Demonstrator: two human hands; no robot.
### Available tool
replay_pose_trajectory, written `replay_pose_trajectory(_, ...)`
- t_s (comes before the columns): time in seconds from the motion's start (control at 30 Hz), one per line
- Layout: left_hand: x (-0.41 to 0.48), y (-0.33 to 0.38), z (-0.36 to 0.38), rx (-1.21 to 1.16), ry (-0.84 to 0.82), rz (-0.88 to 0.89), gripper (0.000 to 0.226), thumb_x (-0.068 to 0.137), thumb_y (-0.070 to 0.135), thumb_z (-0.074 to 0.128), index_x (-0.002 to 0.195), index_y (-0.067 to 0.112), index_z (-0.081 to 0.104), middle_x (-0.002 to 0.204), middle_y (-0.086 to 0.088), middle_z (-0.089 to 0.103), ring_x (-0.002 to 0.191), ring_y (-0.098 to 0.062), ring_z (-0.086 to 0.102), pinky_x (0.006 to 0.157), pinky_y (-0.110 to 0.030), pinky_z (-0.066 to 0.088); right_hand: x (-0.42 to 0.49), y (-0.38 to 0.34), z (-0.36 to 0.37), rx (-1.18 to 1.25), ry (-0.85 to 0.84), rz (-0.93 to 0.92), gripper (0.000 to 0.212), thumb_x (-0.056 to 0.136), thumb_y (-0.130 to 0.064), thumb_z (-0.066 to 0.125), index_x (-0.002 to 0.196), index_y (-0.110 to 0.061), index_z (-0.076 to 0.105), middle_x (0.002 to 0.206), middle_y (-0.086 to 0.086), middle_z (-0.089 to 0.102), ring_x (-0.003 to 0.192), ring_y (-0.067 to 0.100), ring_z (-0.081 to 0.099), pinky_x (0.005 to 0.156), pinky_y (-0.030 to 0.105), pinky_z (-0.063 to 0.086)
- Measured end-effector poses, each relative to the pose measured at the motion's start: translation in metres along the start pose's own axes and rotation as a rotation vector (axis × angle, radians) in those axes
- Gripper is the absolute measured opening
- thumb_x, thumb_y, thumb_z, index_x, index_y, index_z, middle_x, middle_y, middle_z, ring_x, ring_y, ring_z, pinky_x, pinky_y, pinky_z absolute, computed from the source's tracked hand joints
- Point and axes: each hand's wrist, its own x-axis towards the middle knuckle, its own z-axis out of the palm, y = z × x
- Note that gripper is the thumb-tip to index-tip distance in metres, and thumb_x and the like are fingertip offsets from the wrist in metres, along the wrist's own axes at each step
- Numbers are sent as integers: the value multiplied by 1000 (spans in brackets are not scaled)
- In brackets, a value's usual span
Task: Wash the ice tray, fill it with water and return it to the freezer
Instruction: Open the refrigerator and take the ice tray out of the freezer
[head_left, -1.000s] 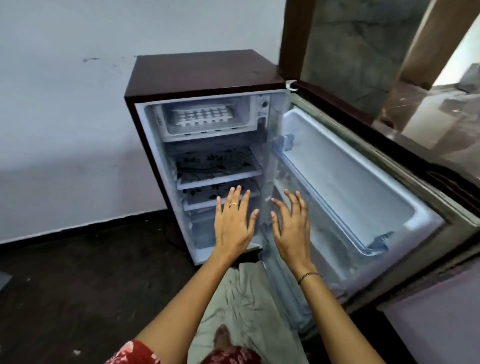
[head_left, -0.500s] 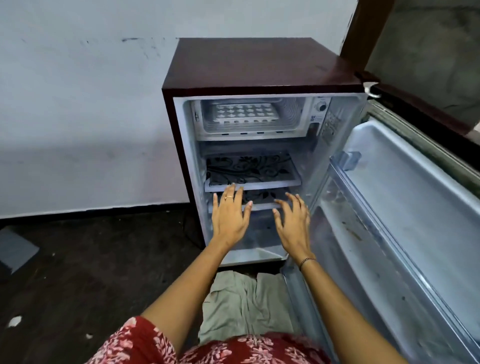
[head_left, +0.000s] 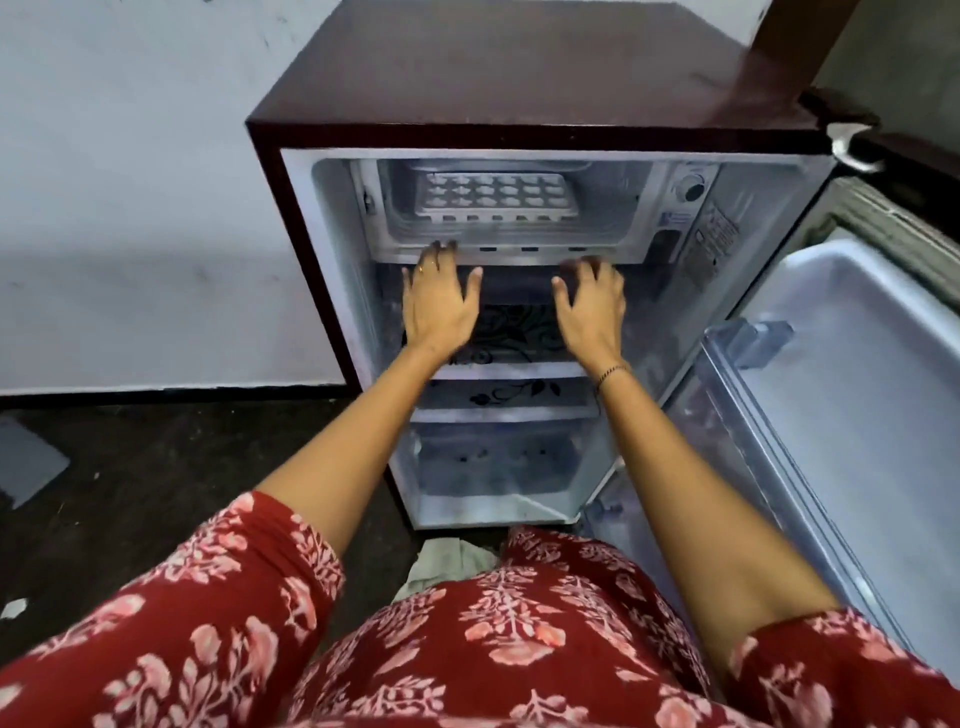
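Reaching with both hands toward the top of the frame, I hold them palm-down, empty and with fingers spread, at the open front of the small fridge (head_left: 519, 78). My left hand (head_left: 439, 306) sits centre-left of the frame, its fingertips (head_left: 436, 248) at the lower lip of the freezer compartment (head_left: 613, 208); whether they touch the lip I cannot tell, since they are blurred. My right hand (head_left: 589, 306) sits just right of centre at much the same height, its fingertips a little lower. Neither hand pinches or grips anything.

The ice tray (head_left: 496, 195) lies inside the freezer compartment, above both hands in the frame and deeper into the cabinet. It rests flat, with its long axis running left to right across the frame, parallel to the compartment's front lip. The tray's midline falls between the two hands; I judge the left hand slightly nearer, as its fingertips stand higher and lie below the tray's left end. The coming move, as I judge it, is a short advance up and inward, one hand to each short end of the tray.

Counts: two hands, one ice tray, one freezer compartment, two patterned shelves (head_left: 514, 338) below it, one clear drawer (head_left: 493, 467) at the bottom, one thermostat dial (head_left: 693, 188) at upper right of the cabinet, and one open door (head_left: 857, 389) swung to the right edge of the frame.
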Motion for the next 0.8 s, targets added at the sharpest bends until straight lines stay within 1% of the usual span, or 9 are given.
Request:
replay_pose_trajectory(0.1,55,-5,12,-49,25,-85,54,96,35,41,140,4,35,142,-20,40,127,-36,42,103,-43,37,56,10,13,59,25,-14,32,95,-24,48,123,-9,55,131,17,45,123,33,39,103,39,34)
replay_pose_trajectory(0.17,86,-8,16,-98,36,-155,56,96,33,41,142,3,30,144,-20,37,131,-35,37,104,-39,34,87,18,24,98,40,-24,33,96,-24,48,123,-6,55,130,18,46,123,34,41,103,35,33)
replay_pose_trajectory(0.27,122,-11,21,-143,63,-262,60,97,28,43,145,1,21,147,-22,32,135,-34,33,106,-35,26,129,28,44,101,-19,10,43,98,-31,44,130,-3,47,135,20,42,128,36,37,107,35,28)
replay_pose_trajectory(0.37,145,-21,30,-228,68,-355,62,96,27,45,146,3,18,147,-21,33,134,-33,36,104,-35,30,162,29,59,63,-62,14,51,99,-33,41,140,-2,37,145,17,37,135,31,31,112,35,20)
replay_pose_trajectory(0.47,163,-31,38,-323,33,-421,62,93,28,49,144,3,24,143,-20,41,131,-33,40,105,-36,35,183,28,65,107,-97,28,50,100,-31,39,140,-1,37,144,17,41,133,29,37,107,30,23)
replay_pose_trajectory(0.57,177,-39,42,-440,58,-453,56,92,24,51,140,3,34,135,-19,51,124,-32,49,101,-38,41,200,27,70,128,-103,39,45,102,-29,35,134,2,45,138,19,49,128,28,44,99,26,26)
replay_pose_trajectory(0.63,182,-41,46,-529,81,-467,47,92,20,51,134,0,43,129,-22,55,120,-34,52,98,-39,44,208,27,73,131,-120,63,44,102,-29,34,127,2,52,132,19,54,124,28,48,98,29,29)
replay_pose_trajectory(0.73,184,-42,49,-567,86,-477,41,87,18,54,122,-3,53,124,-21,58,116,-31,55,92,-35,44,215,31,78,207,-106,126,40,98,-27,42,115,5,59,122,22,60,116,31,53,99,36,36)
replay_pose_trajectory(0.8,185,-46,53,-573,104,-480,38,85,16,55,117,-4,57,120,-22,61,114,-32,55,92,-37,43,214,32,79,244,-84,172,40,95,-26,46,117,6,59,123,21,60,117,31,54,100,37,38)
